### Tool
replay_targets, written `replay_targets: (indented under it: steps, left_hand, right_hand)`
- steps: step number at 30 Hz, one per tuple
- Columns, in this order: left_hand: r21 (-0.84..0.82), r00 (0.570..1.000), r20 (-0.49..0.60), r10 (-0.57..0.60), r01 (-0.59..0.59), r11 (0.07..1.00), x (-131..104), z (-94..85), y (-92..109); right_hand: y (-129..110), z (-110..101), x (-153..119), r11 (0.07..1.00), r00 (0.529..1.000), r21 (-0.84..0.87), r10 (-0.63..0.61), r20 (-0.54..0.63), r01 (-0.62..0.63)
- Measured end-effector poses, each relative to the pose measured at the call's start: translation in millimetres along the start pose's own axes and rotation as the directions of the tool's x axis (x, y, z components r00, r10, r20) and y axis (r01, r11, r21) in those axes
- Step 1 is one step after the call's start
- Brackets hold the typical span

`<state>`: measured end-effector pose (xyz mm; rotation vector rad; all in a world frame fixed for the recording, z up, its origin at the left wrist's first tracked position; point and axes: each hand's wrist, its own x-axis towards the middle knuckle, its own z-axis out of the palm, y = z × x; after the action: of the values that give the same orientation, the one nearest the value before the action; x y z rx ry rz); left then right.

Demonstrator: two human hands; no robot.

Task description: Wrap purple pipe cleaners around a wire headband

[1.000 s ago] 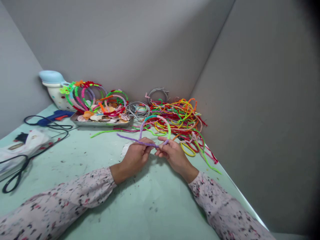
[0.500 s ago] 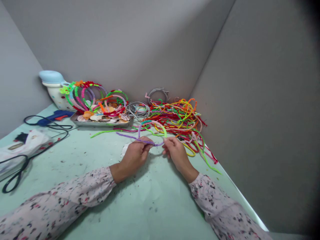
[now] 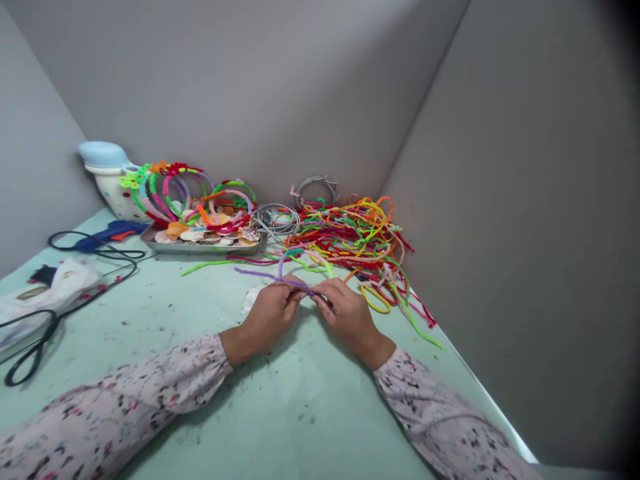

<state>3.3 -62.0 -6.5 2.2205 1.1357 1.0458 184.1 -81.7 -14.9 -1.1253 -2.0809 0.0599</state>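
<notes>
My left hand (image 3: 275, 310) pinches a purple pipe cleaner (image 3: 257, 273), whose free end sticks out to the left past my knuckles. It is wound on a ring (image 3: 281, 264) that shows purple, teal, pink and light green sections. Close beside it, my right hand (image 3: 347, 310) is closed, thumb and fingertips pinching the purple part just right of the left fingertips. The ring's near right part is hidden behind the right hand. Both hands are raised a little over the pale green tabletop (image 3: 300, 413).
Behind the hands lies a heap of colourful pipe cleaners (image 3: 350, 230) with coiled grey wire (image 3: 277, 220). A metal tray (image 3: 200, 248) holds shells and fuzzy headbands. Left are a blue-lidded container (image 3: 120, 193), a blue tool (image 3: 107, 235), a black cord (image 3: 133, 267) and a plastic bag (image 3: 65, 287). Walls stand behind and right.
My right hand has moved left along the ring, from its light green side to the purple section against my left fingertips. The ring has tipped lower; the left hand stays put.
</notes>
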Motion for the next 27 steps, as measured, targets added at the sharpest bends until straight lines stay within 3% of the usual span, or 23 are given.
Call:
replay_targets:
  steps: [14,27]
  left_hand:
    - [-0.024,0.995,-0.008,-0.096,0.096,0.995,-1.0,0.0,3.1]
    - [-0.047,0.99,-0.033,-0.139,0.138,0.989,-1.7,-1.1,6.1]
  right_hand:
    - [2.3,-0.8,0.8,0.999,0.999,-0.039,0.033,0.018,-0.032]
    - [-1.4,0.3,2.7,0.991,0.999,-0.126,-0.04,0.004,0.04]
